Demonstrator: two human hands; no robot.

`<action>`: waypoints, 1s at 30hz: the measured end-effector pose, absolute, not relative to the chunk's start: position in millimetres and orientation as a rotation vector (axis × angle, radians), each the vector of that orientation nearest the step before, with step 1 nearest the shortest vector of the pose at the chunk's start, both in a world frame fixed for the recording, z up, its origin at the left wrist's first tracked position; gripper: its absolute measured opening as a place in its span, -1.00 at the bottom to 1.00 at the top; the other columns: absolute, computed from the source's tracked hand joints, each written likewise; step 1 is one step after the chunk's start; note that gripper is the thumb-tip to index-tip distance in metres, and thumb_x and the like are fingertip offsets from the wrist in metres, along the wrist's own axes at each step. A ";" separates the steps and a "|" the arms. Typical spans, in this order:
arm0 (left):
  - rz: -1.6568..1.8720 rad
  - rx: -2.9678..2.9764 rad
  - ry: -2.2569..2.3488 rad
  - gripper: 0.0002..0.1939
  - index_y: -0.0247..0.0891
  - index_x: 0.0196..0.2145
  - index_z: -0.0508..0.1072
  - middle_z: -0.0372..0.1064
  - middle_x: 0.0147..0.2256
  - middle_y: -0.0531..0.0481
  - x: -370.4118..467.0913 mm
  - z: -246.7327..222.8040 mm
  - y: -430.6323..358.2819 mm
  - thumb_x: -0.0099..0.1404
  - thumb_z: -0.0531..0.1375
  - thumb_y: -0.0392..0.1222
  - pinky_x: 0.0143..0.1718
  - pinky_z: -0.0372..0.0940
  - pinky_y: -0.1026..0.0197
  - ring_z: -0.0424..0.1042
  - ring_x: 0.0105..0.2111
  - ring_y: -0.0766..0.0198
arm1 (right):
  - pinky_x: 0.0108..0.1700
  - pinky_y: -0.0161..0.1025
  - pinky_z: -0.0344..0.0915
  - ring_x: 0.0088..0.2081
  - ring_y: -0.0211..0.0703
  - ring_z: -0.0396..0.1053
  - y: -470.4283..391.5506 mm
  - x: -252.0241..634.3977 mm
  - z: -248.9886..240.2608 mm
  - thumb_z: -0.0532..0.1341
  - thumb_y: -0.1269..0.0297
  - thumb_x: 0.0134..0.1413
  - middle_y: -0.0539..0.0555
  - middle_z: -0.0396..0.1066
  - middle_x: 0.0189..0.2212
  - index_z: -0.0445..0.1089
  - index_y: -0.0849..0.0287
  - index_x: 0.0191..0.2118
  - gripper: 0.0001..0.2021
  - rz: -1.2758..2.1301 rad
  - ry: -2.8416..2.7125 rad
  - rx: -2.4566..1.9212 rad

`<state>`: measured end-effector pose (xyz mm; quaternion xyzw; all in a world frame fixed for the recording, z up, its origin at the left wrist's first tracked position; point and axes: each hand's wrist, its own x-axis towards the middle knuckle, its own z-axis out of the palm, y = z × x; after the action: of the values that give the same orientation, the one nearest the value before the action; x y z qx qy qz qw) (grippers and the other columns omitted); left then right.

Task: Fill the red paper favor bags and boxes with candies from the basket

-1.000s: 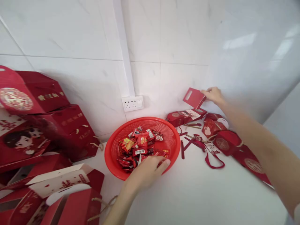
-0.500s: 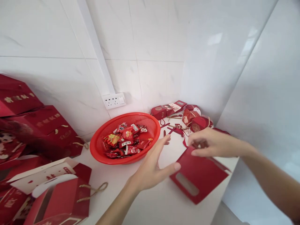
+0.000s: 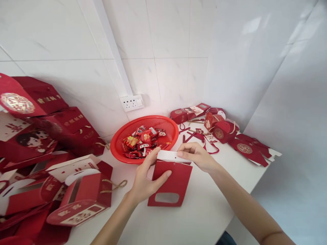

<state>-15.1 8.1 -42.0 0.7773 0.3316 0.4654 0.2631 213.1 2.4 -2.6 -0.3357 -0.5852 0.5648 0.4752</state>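
A red paper box (image 3: 172, 182) with a clear oval window near its lower edge stands on the white table, its white-lined top flap raised. My left hand (image 3: 146, 178) holds the box's left side, thumb across the front and fingers behind. With thumb and fingertips, my right hand (image 3: 198, 156) pinches the white flap at the top right. Just behind the box is a red mesh basket (image 3: 119, 154) with many wrapped sweets (image 3: 145, 136) in it.
Red gift boxes (image 3: 84, 197) with twine handles are piled on the left. Small red boxes (image 3: 224, 131), ribbons and flat red cartons (image 3: 246, 149) lie at the back right of the table (image 3: 204, 204). A socket (image 3: 132, 102) is on the tiled wall.
The red box has moved left, in front of me, and turned more upright. My left hand has taken hold of its side, and my right hand has moved left to its flap. The view has shifted.
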 end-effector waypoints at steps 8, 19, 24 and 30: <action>1.273 2.078 0.884 -0.51 -0.21 0.20 0.35 0.52 -0.01 -0.17 -19.6 -24.4 0.8 0.38 0.19 -0.01 -0.02 0.44 0.10 0.52 -0.04 0.08 | -0.38 -0.29 0.16 -0.47 -0.26 0.26 12.6 182.9 -7.9 0.49 0.02 -0.19 -0.04 0.41 -0.53 0.50 0.16 -0.49 -0.68 1.387 -1.365 -0.796; 1.019 1.970 1.030 -0.67 -0.23 -0.25 0.61 0.57 -0.21 -0.10 -20.4 -2.2 3.2 0.37 0.06 -0.10 -0.11 0.39 0.17 0.49 -0.22 0.17 | -0.35 -0.28 0.11 -0.43 -0.24 0.22 9.3 166.5 -32.2 0.37 0.07 -0.05 -0.03 0.34 -0.49 0.48 0.15 -0.44 -0.76 1.479 -1.151 -0.799; 1.046 1.888 1.124 -0.66 -0.23 -0.18 0.62 0.59 -0.21 -0.09 -30.0 3.4 9.7 0.35 0.12 -0.01 -0.22 0.43 0.20 0.52 -0.24 0.15 | -0.20 -0.22 0.26 -0.34 -0.17 0.33 16.0 177.2 -34.7 0.31 -0.04 0.09 0.01 0.42 -0.45 0.47 0.14 -0.41 -0.68 1.250 -1.201 -0.760; 1.119 1.833 1.116 -0.65 -0.23 -0.13 0.62 0.59 -0.14 -0.11 -37.8 11.8 7.6 0.31 0.23 0.06 -0.14 0.45 0.17 0.54 -0.13 0.08 | -0.27 -0.20 0.33 -0.36 -0.16 0.42 33.6 210.1 -30.9 0.32 0.08 0.06 0.05 0.53 -0.42 0.48 0.13 -0.42 -0.78 0.916 -1.105 -0.850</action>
<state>-37.8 7.6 11.8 0.7088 0.4315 0.4325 0.3527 210.1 33.6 -30.9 -0.3775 -0.4907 0.4065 0.6719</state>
